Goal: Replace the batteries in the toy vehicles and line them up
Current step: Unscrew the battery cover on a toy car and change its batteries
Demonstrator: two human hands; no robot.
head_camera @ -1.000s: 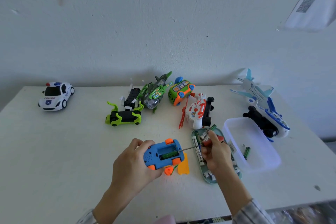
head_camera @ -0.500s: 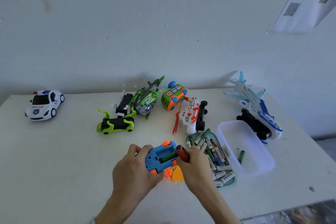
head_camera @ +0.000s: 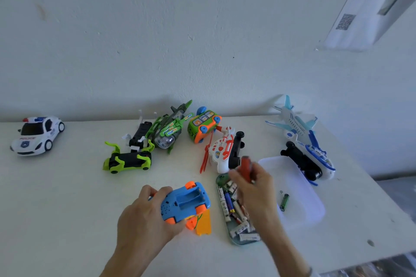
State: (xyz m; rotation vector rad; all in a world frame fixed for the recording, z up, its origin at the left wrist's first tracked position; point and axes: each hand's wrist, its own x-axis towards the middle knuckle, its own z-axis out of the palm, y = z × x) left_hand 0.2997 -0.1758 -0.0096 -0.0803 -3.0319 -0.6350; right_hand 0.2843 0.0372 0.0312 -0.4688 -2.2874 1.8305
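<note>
Blue car (head_camera: 185,203) lies belly-up near the front of the desk (head_camera: 67,198), its battery bay open and showing no cells; the left hand (head_camera: 146,218) grips it from the left, fingers curled over its far edge; an orange cover (head_camera: 203,224) lies on the desk just under its right end. Right hand (head_camera: 253,183) hangs blurred above the tray (head_camera: 235,239) of batteries (head_camera: 229,202), fingers closed round a red-handled screwdriver (head_camera: 245,167); whether it also holds a battery cannot be told. Right of the tray sits a clear tub (head_camera: 304,216) with one green battery (head_camera: 284,202) inside. Further back lie a green car (head_camera: 127,159), a black car (head_camera: 140,136), a green helicopter (head_camera: 171,130), a green bus (head_camera: 203,125), a white helicopter (head_camera: 221,152) and two planes (head_camera: 301,139); a police car (head_camera: 37,134) stands well apart at far left.
</note>
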